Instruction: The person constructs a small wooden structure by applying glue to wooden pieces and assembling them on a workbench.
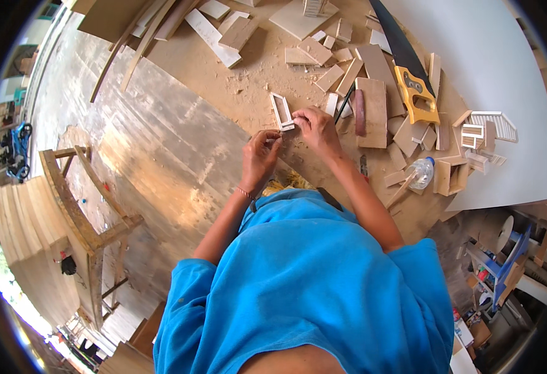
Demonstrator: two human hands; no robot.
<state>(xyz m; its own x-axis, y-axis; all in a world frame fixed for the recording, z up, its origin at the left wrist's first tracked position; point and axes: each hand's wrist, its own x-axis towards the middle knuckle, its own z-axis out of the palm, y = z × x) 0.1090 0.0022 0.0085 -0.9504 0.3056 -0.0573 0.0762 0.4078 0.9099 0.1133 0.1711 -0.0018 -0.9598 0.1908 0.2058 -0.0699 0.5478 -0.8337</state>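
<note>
A small, narrow frame of pale wood strips (276, 112) lies on the sawdust-strewn brown board in front of me. My right hand (317, 129) is closed in a pinch at the frame's near right corner. Just below the near end, my left hand (261, 157) has its thumb and fingers pressed together; whatever is between them is too small to make out. Right of my right hand is a wooden block (371, 112) with a dark reddish, rounded handle-like piece (360, 112) on it. A thin dark stick (344, 103) leans beside the block.
A handsaw with a yellow handle (416, 93) lies at the right among several wood offcuts (329, 78). Nearby are a clear plastic bottle (421, 174), an open wooden box (450, 177) and a small model staircase with white railing (495, 124). A wooden stool (67, 206) stands at left.
</note>
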